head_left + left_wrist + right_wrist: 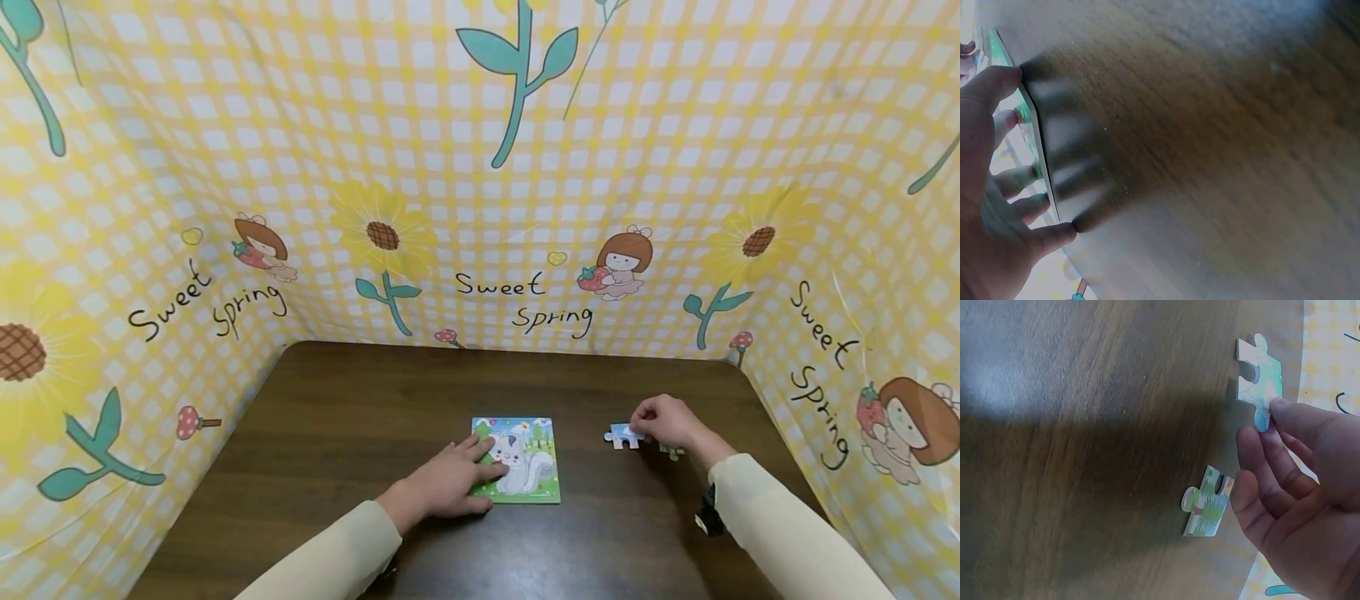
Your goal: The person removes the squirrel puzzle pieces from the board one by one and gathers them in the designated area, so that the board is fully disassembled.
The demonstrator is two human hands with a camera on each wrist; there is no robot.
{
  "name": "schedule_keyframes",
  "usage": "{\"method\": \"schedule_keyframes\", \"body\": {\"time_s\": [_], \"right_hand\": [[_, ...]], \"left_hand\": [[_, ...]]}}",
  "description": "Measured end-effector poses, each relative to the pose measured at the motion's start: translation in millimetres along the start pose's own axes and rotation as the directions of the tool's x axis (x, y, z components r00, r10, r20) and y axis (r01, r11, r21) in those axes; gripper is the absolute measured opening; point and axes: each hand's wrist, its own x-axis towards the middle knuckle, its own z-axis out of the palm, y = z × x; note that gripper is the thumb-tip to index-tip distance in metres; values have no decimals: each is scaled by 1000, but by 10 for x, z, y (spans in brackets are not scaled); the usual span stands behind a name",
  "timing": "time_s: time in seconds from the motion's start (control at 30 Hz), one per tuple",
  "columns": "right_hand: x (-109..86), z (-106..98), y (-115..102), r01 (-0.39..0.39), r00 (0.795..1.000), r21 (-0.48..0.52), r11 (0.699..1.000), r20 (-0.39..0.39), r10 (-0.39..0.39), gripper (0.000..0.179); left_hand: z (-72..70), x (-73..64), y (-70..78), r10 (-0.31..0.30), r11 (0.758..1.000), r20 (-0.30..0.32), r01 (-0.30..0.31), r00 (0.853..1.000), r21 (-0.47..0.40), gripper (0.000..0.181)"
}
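My left hand [450, 479] lies with spread fingers on the left part of a square squirrel picture board [536, 462], a grey squirrel on green. In the left wrist view its thumb and little finger reach past the board's edge onto the table. Off to the right, my right hand [667, 421] pinches a light blue puzzle piece [1266, 381] between thumb and fingers, by one of its knobs. A second puzzle piece [1207, 509], green with a tree-like print, lies on the table beside that hand, partly hidden by it in the head view.
The dark wood table [360, 392] is enclosed at the back and sides by a yellow checked cloth [465, 225] with flowers and lettering. A dark wrist device [708, 512] shows at the right sleeve.
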Motion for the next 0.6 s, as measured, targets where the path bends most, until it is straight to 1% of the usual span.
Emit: {"method": "schedule_keyframes", "body": {"time_s": [0.1, 0.4, 0.6], "right_hand": [[23, 5, 18, 1, 1000, -39, 999, -1, -1, 12], [57, 30, 65, -9, 1000, -87, 996, -9, 8, 11], [95, 67, 102, -15, 1000, -118, 993, -23, 13, 12]], "left_hand": [[-14, -13, 12, -2, 1000, 2, 2, 1000, -1, 58], [-56, -20, 35, 2, 1000, 7, -2, 1000, 11, 58], [-65, -23, 43, -5, 1000, 8, 5, 1000, 2, 58]]}}
